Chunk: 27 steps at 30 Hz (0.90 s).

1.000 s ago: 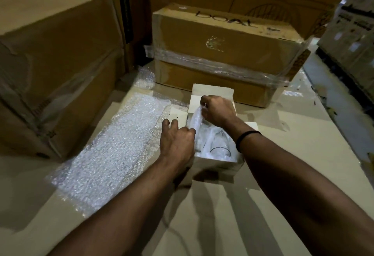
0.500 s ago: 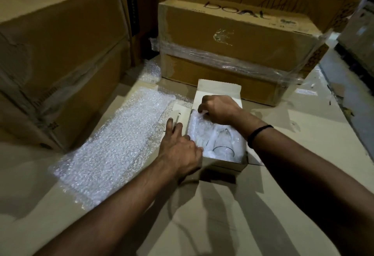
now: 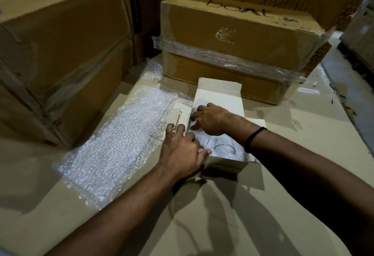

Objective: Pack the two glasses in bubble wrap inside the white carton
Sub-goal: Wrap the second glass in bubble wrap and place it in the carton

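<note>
The white carton (image 3: 226, 163) lies open on flat cardboard, its rear flap (image 3: 219, 91) raised. Inside, bubble wrap (image 3: 204, 141) covers the contents, and one clear glass rim (image 3: 224, 148) shows through near the front. A second glass is not plainly visible. My right hand (image 3: 210, 120), with a black band at its wrist, reaches into the carton's left side, its curled fingers and thumb on the bubble wrap. My left hand (image 3: 182, 150) rests on the carton's left flap (image 3: 182, 112) with straight fingers, thumb at the carton's edge.
A loose bubble wrap sheet (image 3: 121, 140) lies left of the carton. A taped brown box (image 3: 232, 39) stands just behind it, and big stacked boxes (image 3: 56, 53) wall the left side. More cartons stand at the far right (image 3: 362, 33).
My right hand has brought the lifted bubble wrap down into the carton and moved toward its left side. My left hand has slid a little forward along the left flap.
</note>
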Available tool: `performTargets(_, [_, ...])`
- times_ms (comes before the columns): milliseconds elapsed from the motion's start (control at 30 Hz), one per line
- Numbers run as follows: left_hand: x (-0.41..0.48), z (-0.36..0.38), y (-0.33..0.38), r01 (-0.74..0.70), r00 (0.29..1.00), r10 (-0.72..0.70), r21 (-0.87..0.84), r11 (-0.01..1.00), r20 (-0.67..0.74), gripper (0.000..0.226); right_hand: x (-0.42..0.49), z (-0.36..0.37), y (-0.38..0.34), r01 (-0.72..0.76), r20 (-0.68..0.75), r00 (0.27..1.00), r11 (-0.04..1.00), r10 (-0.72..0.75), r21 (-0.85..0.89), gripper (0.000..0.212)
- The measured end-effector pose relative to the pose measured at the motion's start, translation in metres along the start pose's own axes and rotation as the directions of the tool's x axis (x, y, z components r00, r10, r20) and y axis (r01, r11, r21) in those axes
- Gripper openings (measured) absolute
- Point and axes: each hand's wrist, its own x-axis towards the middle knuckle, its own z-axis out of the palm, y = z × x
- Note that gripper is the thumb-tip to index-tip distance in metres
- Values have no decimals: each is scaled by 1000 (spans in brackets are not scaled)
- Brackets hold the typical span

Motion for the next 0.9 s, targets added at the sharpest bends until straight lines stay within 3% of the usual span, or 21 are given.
performTargets(100, [2, 5, 7, 37, 993, -34, -26, 999, 114, 71, 8, -2, 0, -48, 29, 999, 991, 44, 127, 48])
performTargets(200, [6, 11, 9, 81, 986, -69, -77, 994, 153, 79, 5, -10, 11, -153, -88, 979, 944, 186, 292, 53])
performTargets(300, [6, 10, 7, 113, 987, -101, -94, 989, 121, 75, -4, -15, 24, -241, -153, 945, 933, 288, 267, 48])
performTargets(433, [8, 4, 6, 128, 992, -128, -61, 990, 7, 73, 0, -9, 21, -242, -64, 959, 913, 278, 329, 48])
performTargets(567, [20, 10, 5, 135, 981, -127, -48, 990, 149, 77, 8, -8, 14, -293, 54, 956, 913, 290, 283, 43])
performTargets(733, [28, 12, 10, 114, 965, -113, 12, 993, 236, 101, 12, -3, 21, -308, 224, 944, 884, 240, 351, 40])
performTargets(800, [29, 12, 10, 100, 959, -104, 29, 995, 263, 105, 10, -7, 26, -292, 228, 950, 866, 213, 407, 42])
performTargets(900, [26, 9, 6, 117, 964, -111, -13, 993, 243, 98, 2, -19, 36, -292, 123, 956, 810, 267, 509, 50])
